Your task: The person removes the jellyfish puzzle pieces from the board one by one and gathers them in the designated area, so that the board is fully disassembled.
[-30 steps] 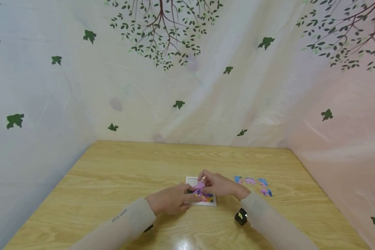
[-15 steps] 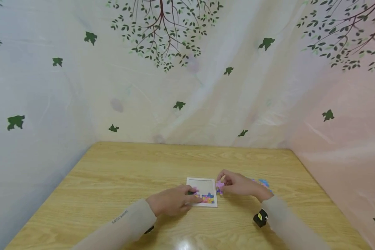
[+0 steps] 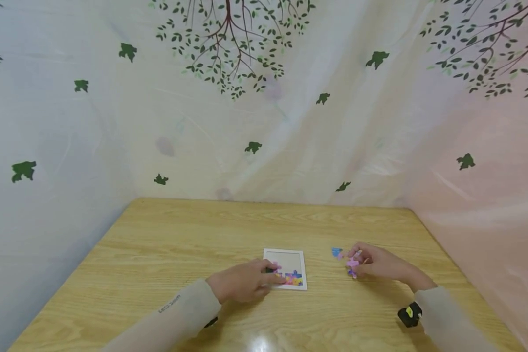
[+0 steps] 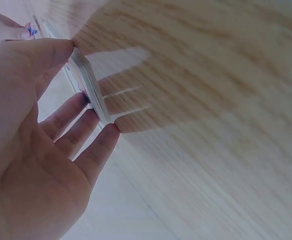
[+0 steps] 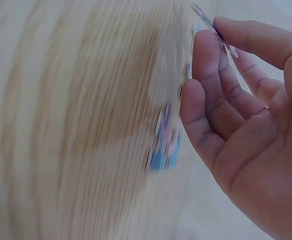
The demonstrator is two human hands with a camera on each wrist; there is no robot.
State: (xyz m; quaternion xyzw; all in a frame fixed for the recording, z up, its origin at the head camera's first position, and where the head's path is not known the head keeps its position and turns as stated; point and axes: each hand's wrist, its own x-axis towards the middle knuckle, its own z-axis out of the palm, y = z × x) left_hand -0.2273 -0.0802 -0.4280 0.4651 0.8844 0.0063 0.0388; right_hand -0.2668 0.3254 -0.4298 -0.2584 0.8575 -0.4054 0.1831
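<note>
A small white puzzle frame (image 3: 305, 274) lies mid-table in the head view, with pink, yellow and blue jigsaw pieces (image 3: 295, 278) along its near side. My left hand (image 3: 242, 282) rests on the frame's left side. Its fingers are fairly straight, their tips at the frame's edge in the left wrist view, partly covering the pieces there. To the right, my right hand (image 3: 380, 264) pinches a pink-and-purple jigsaw piece (image 3: 352, 264) between thumb and fingers. That piece appears edge-on in the right wrist view, above the table.
Loose puzzle pieces (image 3: 337, 253) lie on the table just left of and beneath the right hand. The right wrist view shows blue and pink pieces (image 5: 158, 159) below the fingers. A patterned curtain (image 3: 202, 146) hangs behind the wooden table (image 3: 193, 234).
The right hand has lifted the pink-and-purple piece away from over the frame and carried it right to the loose pieces. The left hand has stayed on the frame.
</note>
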